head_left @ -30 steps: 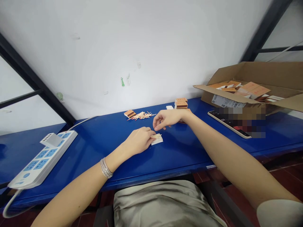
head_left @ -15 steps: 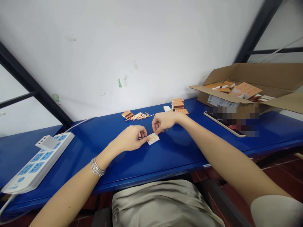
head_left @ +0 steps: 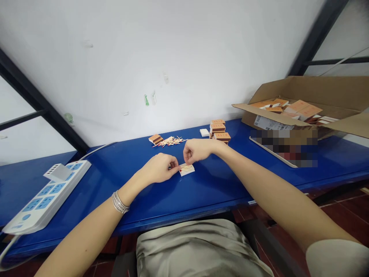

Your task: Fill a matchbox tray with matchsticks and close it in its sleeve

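Head view: stacked matchboxes stand just beyond the right hand.

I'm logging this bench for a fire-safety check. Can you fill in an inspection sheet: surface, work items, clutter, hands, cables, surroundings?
Surface: blue tabletop, glossy.
Work items: small white tray with a few matches; loose match pile farther back, matchbox at its left; stacked matchboxes beside a white box.
Clutter: phone, partly pixelated; open cardboard box holding more matchboxes.
Hands: left hand at the tray's left end; right hand by its far edge; whether either grips a match is unclear.
Cables: white cable behind the power strip; another at its near end.
Surroundings: marked white wall, black metal frame, red tiled floor.
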Motion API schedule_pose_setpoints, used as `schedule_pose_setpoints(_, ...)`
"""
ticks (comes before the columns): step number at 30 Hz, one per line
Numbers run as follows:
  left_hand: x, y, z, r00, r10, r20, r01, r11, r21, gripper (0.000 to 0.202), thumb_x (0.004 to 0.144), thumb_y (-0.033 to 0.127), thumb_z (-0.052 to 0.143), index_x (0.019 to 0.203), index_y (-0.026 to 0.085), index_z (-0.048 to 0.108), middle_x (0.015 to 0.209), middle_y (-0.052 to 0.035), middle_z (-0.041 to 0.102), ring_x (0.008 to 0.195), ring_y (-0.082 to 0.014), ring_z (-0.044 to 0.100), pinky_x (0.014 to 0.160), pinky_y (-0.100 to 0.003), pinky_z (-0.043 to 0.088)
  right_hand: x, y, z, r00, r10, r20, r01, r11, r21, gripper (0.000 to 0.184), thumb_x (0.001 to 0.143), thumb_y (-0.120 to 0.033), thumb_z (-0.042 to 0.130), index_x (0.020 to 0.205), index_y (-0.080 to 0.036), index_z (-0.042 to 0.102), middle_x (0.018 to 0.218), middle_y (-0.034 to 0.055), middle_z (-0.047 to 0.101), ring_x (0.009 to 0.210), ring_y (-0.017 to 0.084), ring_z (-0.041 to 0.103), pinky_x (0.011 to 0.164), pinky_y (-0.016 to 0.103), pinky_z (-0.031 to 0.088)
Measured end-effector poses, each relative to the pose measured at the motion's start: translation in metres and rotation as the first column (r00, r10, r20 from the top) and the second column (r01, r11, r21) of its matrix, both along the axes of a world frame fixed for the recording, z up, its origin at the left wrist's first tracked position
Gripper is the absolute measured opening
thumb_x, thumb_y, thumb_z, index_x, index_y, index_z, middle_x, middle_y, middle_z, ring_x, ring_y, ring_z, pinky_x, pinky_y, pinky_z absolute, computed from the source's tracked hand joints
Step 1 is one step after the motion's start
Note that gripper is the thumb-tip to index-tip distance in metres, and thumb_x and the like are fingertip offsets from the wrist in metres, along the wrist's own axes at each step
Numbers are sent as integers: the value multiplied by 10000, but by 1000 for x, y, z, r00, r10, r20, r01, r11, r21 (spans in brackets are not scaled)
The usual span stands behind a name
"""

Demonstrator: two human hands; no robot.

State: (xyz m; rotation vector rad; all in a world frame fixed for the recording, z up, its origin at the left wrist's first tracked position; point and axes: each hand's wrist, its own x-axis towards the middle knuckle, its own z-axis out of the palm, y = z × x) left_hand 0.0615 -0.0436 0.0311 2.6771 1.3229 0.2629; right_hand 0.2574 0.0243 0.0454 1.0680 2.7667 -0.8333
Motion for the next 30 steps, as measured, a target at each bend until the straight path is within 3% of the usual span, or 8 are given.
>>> schedule_pose_setpoints(9,-3,6,-5,999,40,-18,-39,998,52,249,874,381,520,863,197,686,790,-31,712,635,-146,603,585,-250,400,-5,-7,3,997,6,74,-9,999,40,208,652,-263,644,798,-166,755,754,38,726,652,159,621,549,250,415)
schedule_pose_setpoints(14,-1,2,-2,998,62,-33,-61,997,36,314,872,457,524,831,192,689,760,-34,709,612,-144,598,557,-248,369,-1,-5,3,1000,-20,-10,21,999,34,168,642,-270,672,771,-172,719,741,30,718,639,154,623,538,245,421)
schedule_pose_setpoints(17,2,-2,0,999,45,-22,-46,999,-17,353,758,534,651,851,196,689,789,-23,712,662,-158,614,576,-247,384,4,-1,4,998,-32,-49,31,999,-37,287,591,-381,751,782,-176,685,730,24,706,624,150,617,534,245,432)
schedule_pose_setpoints(21,4,-2,-2,999,41,-33,-41,999,-3,276,750,436,694,900,205,678,851,-16,710,707,-161,616,601,-250,395,5,-1,4,999,-29,34,34,989,-147,503,448,-503,825,781,-176,639,749,26,696,621,159,619,527,255,441)
schedule_pose_setpoints(25,3,0,-4,999,19,-26,-19,1000,24,207,784,379,670,874,193,655,861,-19,700,713,-156,610,618,-254,398,0,-3,0,997,-41,67,48,992,-113,645,375,-518,847,867,-184,597,851,29,694,597,146,612,500,251,425)
schedule_pose_setpoints(30,-4,5,1,999,47,6,-47,998,33,290,743,440,700,878,192,634,847,-19,679,721,-159,600,609,-255,400,0,0,-2,996,-49,69,52,998,-44,689,444,-563,811,977,-185,591,887,30,695,638,146,619,533,246,418)
